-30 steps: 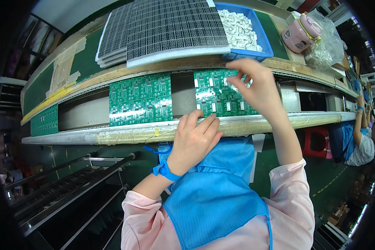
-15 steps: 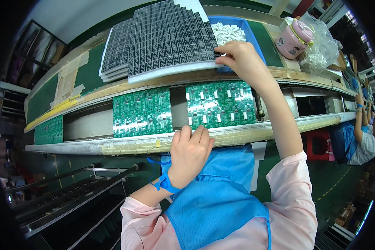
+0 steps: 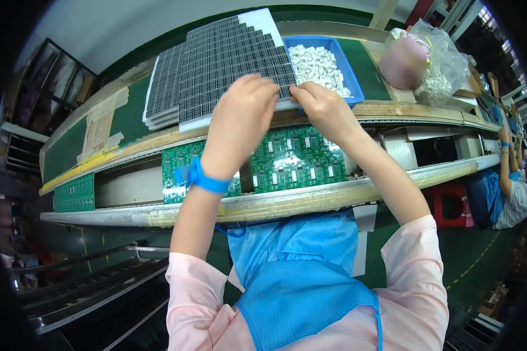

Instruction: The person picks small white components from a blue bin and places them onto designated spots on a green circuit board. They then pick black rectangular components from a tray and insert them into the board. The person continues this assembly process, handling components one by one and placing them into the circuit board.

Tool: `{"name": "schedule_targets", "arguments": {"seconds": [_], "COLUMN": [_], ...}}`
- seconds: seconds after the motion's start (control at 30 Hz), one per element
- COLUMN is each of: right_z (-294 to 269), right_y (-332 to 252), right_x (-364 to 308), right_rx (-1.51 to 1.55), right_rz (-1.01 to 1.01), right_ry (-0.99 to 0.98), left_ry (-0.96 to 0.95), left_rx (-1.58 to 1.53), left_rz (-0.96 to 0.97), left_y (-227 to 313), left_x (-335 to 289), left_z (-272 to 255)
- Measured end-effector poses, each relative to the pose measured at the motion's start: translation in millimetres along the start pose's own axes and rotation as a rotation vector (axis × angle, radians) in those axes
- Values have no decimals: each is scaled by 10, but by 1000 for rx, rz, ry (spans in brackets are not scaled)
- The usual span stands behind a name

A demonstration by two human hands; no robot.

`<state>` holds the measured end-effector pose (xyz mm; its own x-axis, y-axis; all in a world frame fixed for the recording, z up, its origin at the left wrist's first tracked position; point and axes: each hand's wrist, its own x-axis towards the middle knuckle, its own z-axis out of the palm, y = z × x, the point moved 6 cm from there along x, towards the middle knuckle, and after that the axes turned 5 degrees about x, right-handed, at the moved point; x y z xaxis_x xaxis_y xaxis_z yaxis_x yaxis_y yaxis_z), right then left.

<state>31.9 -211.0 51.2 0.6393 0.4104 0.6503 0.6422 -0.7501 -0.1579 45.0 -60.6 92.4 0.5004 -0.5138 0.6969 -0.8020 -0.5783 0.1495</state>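
Note:
Rows of small black digit displays [image 3: 216,70] cover a white foam sheet on the bench beyond the rail. My right hand [image 3: 328,111] is closed in a pinch at the near right corner of these rows, fingertips on a black digit display. My left hand [image 3: 246,120], wearing a blue wrist strap [image 3: 208,178], hovers over the near edge of the sheet. Motion blurs its fingers, so its grip is unclear. Below lie green circuit boards in the conveyor: one [image 3: 298,161] carries white parts, another [image 3: 173,169] is partly covered by my left arm.
A blue bin [image 3: 354,76] of white parts stands right of the foam sheet. Further right are a pink container [image 3: 403,61] and a clear plastic bag [image 3: 445,70]. The conveyor's front rail [image 3: 298,199] runs between me and the bench. Another person [image 3: 509,199] sits at far right.
My left hand has risen from the front rail to the near edge of the display rows. My right hand has shifted slightly left and down. The circuit boards have slid a little left.

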Motion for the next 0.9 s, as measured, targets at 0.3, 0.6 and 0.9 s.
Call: {"name": "schedule_targets", "arguments": {"seconds": [0.3, 0.6, 0.9], "right_z": [-75, 73, 63], "right_y": [15, 8, -63], "right_x": [174, 70, 19], "right_rx": [123, -102, -144], "right_rz": [105, -117, -132], "right_ry": [-127, -71, 138], "left_ry": [-255, -114, 95], "left_rx": [27, 274, 285], "left_rz": [-23, 190, 237], "left_y": [-336, -212, -141], "left_x": [-107, -118, -197], "left_z": [351, 459, 426]}}
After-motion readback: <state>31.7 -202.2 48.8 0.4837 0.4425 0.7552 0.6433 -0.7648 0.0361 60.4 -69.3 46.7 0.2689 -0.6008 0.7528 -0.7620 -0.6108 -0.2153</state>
